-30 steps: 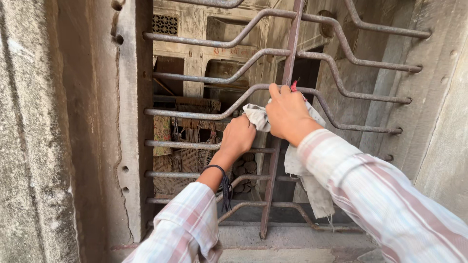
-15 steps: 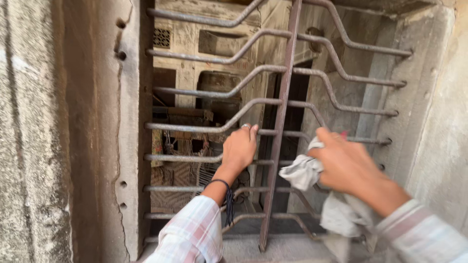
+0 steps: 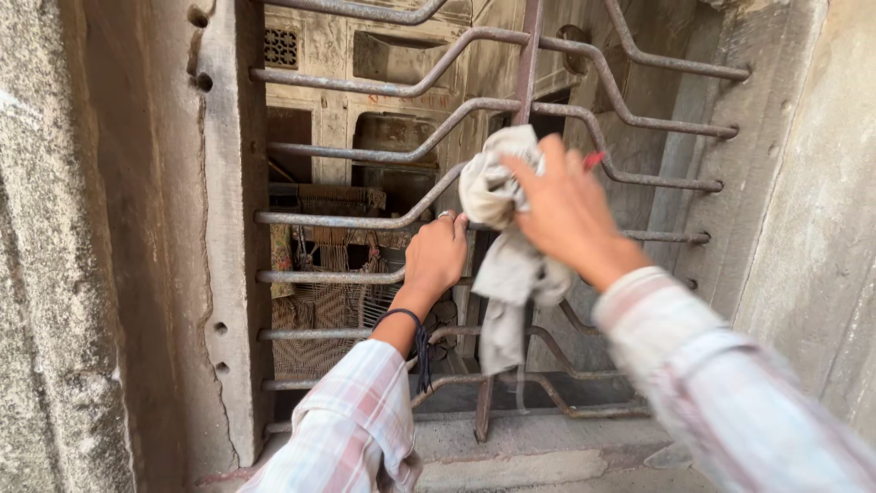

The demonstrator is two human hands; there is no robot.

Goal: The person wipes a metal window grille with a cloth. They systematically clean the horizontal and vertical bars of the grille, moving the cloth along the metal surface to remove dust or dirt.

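Centre of frame, at the grille [image 3: 365, 219]: left hand [image 3: 436, 256] wrapped shut round a bar, prob. for steadying; right hand [image 3: 566, 215] clenched on a rag [image 3: 502, 274], bunched vs. the upright [image 3: 527, 64], tail hanging.

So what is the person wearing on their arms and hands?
Both arms wear long checked sleeves, pale pink and white with grey lines. The left sleeve is pushed back from the wrist, where a dark cord band hangs. A ring shows on the left hand. The right sleeve is blurred.

Cloth [image 3: 500, 265] before window grille [image 3: 365, 219]
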